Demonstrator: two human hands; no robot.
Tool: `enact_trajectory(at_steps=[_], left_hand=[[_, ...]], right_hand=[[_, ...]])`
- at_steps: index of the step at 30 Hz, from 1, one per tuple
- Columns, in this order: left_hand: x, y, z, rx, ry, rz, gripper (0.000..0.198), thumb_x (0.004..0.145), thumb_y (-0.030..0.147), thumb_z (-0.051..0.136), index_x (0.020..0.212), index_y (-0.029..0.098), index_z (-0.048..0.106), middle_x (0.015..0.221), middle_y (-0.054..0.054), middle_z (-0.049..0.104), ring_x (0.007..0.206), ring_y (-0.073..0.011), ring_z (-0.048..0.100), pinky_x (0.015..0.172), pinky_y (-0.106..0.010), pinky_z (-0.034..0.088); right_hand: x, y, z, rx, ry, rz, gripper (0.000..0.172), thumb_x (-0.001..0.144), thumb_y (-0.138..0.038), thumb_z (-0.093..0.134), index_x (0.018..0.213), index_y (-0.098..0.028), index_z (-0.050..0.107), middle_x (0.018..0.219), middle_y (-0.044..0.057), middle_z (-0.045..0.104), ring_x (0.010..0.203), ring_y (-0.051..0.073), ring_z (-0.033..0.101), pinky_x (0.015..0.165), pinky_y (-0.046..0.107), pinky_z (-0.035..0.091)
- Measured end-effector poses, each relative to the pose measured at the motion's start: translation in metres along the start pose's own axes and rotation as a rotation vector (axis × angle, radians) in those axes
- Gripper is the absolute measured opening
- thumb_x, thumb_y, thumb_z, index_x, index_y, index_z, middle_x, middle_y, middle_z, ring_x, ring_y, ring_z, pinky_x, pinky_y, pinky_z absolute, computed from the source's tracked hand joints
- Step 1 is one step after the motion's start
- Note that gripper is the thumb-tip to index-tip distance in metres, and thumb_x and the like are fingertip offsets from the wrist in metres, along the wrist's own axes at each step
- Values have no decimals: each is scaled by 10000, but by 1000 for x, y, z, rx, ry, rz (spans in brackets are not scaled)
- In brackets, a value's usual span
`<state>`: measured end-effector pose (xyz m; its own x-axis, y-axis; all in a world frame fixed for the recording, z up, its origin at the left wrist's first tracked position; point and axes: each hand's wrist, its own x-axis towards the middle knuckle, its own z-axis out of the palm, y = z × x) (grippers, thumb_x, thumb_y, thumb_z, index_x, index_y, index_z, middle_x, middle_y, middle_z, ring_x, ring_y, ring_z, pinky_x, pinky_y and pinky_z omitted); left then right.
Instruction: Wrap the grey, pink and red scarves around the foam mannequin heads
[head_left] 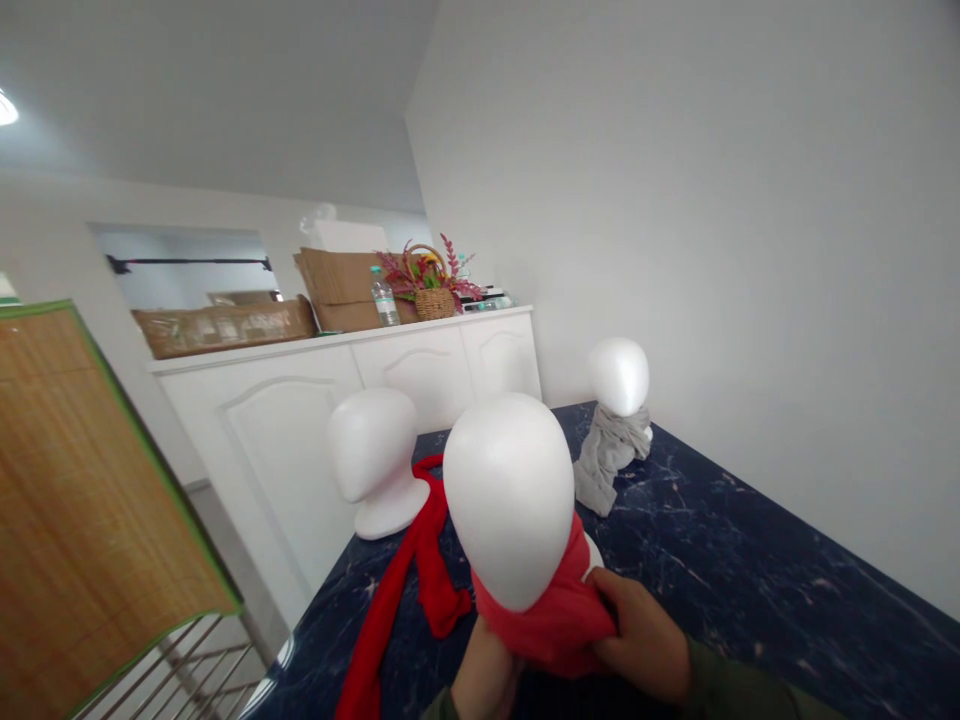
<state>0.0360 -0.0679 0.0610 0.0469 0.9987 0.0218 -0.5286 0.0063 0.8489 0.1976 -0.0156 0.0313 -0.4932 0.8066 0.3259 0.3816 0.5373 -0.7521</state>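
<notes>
A white mannequin head (510, 490) stands in front of me on the dark blue marbled table, with a coral-red scarf (551, 625) wrapped around its neck. My right hand (646, 632) grips the scarf at the right side of the neck, thumb on top. Below the front of the head, my left hand (486, 672) is closed on the scarf's lower edge, its fingertips partly hidden under the cloth. To the left, a brighter red scarf (409, 560) hangs from the neck of a second mannequin head (375, 450) and trails over the table towards me.
A third mannequin head (619, 375) wears a grey scarf (606, 450) at the table's (750, 580) far right. Behind is a white cabinet (300, 430) bearing cardboard boxes, a water bottle (384, 298) and a flower basket (435, 302). A bamboo mat (97, 500) covers a metal rack at left.
</notes>
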Motion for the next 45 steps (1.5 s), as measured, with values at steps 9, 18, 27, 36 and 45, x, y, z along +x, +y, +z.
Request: enact_trajectory(at_steps=[9, 18, 27, 36, 45], left_hand=[[7, -9, -34, 250, 158, -242, 247, 591, 206, 664, 807, 184, 548, 454, 87, 415, 363, -17, 290, 359, -144, 90], [4, -2, -37, 392, -115, -320, 124, 617, 198, 644, 717, 131, 618, 562, 15, 562, 519, -70, 460, 491, -186, 314], [-6, -18, -40, 426, -523, -200, 345, 618, 254, 678, 958, 209, 644, 924, -23, 646, 868, -207, 554, 761, -324, 388], [-4, -12, -54, 712, -523, -313, 199, 684, 382, 609, 657, 193, 662, 496, 27, 457, 443, -61, 361, 421, -203, 230], [1, -9, -38, 35, -532, -248, 513, 631, 187, 634, 1131, 181, 520, 1171, -109, 506, 1105, -250, 431, 850, -332, 368]], right_hand=[[3, 19, 9, -57, -38, 65, 136, 595, -181, 496, 722, -155, 538, 655, -4, 563, 602, 131, 471, 561, 233, 318], [8, 28, 14, -50, 211, 63, 318, 613, -210, 529, 923, -146, 503, 971, 79, 533, 920, 203, 482, 809, 317, 371], [11, 28, 16, 446, 64, 195, 603, 701, -306, 532, 1257, -186, 334, 916, 57, 620, 850, 213, 566, 827, 387, 393], [9, 11, 27, 1062, 14, 314, 535, 615, -269, 675, 1096, -203, 448, 1000, 65, 606, 838, 205, 587, 759, 375, 439], [21, 30, 10, 1201, 210, 276, 343, 661, -281, 629, 978, -185, 536, 881, 43, 637, 775, 183, 595, 672, 305, 467]])
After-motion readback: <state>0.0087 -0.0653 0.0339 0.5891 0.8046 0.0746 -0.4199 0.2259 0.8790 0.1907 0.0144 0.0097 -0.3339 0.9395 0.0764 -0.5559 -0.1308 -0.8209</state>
